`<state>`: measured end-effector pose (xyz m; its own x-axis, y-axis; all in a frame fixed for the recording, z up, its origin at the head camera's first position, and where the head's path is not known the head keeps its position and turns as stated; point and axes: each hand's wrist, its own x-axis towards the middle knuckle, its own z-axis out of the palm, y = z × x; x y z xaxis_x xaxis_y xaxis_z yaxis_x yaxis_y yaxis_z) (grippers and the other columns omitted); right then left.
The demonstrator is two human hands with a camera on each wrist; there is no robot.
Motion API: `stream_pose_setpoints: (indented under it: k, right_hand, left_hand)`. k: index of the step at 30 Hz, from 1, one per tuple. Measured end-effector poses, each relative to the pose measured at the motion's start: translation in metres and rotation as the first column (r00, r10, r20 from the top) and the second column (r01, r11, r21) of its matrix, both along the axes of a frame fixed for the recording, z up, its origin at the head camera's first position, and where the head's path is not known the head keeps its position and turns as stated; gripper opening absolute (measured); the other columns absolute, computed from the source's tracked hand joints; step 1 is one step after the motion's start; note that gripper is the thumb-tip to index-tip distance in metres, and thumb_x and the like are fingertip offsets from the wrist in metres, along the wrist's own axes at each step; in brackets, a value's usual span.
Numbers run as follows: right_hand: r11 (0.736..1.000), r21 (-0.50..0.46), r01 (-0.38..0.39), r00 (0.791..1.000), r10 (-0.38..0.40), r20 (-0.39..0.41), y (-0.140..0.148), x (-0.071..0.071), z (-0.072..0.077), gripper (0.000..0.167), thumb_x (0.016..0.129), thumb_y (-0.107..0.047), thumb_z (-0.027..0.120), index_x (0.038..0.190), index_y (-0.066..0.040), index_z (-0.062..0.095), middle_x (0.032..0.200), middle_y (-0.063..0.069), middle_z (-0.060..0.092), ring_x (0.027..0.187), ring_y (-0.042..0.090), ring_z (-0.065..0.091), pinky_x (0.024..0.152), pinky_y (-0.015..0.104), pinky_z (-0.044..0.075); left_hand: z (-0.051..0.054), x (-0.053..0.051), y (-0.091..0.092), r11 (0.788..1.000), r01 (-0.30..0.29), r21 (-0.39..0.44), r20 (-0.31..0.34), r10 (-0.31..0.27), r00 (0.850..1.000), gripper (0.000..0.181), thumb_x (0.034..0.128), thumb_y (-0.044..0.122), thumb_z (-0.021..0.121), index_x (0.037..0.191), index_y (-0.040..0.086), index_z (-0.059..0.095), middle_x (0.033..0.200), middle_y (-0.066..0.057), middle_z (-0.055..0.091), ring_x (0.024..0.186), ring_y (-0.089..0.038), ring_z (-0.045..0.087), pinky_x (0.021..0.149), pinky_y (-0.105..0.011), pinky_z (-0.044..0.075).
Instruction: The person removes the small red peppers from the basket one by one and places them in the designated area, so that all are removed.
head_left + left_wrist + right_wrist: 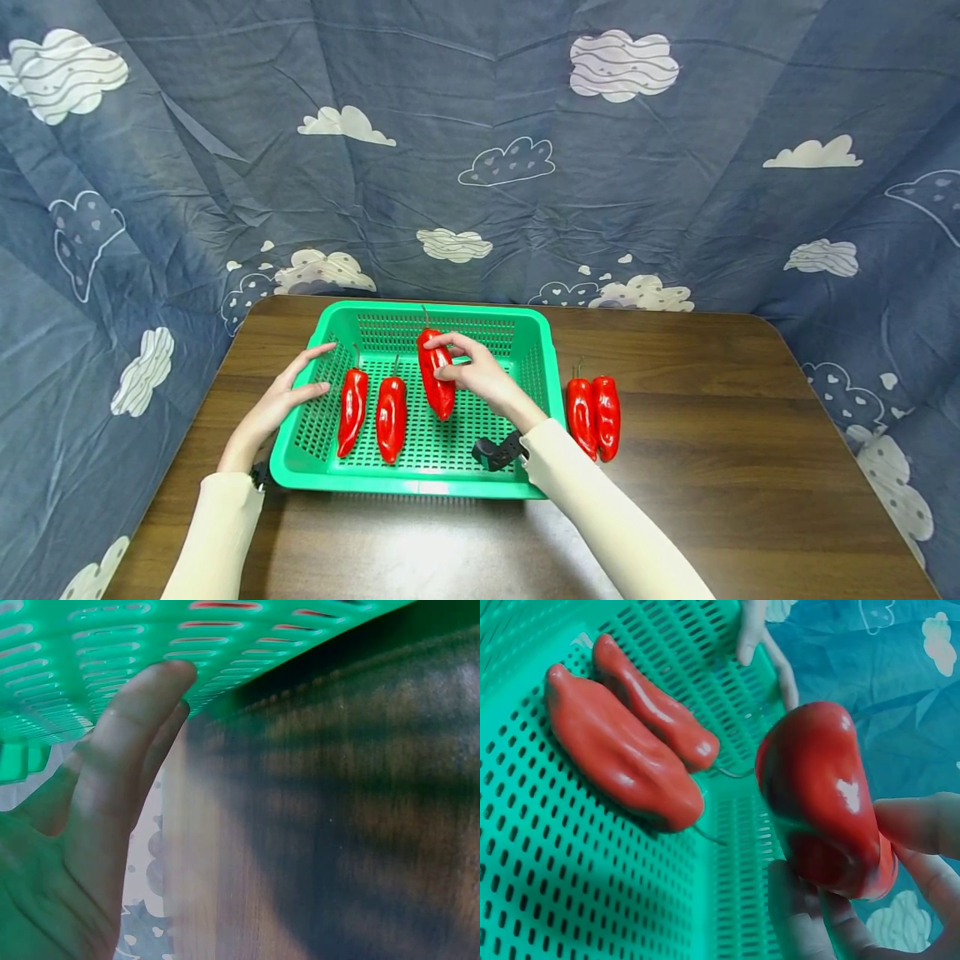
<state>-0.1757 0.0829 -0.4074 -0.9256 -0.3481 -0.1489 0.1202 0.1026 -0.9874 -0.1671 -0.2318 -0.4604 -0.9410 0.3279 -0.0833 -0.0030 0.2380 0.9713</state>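
My right hand [480,375] pinches a red chili pepper [437,379] between thumb and fingers over the green plastic basket [420,486]. The pepper's stem points toward the back; its blunt end faces the camera in the right wrist view. Two more red peppers, a left one [352,412] and a right one [391,421], lie side by side on the slotted basket floor. My left hand [273,408] is at the basket's left side, fingers extended across the rim; whether they touch it I cannot tell.
Two red peppers [595,417] lie together on the brown wooden table [712,467], just right of the basket. A dark blue cloth [480,167] with white clouds hangs behind and around the table. A black strap device [497,452] is on the right wrist.
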Motion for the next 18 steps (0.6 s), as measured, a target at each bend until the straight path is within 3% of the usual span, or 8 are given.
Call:
stream_pose_setpoints:
  k: [18]
  right_hand:
    - [1.000,-0.017,0.007,1.000,-0.008,-0.028,0.025,0.005,0.010,0.041,0.086,0.006,0.057,0.126,-0.005,0.057,0.113,0.020,0.053,0.091,0.029,0.060,0.073,0.038,0.054]
  left_hand:
    - [0.000,0.000,0.000,0.999,0.005,0.033,0.009,-0.005,1.000,0.058,0.0965,0.013,0.053,0.150,0.018,0.030,0.156,-0.010,0.013,0.138,-0.032,0.015,0.104,-0.058,0.020]
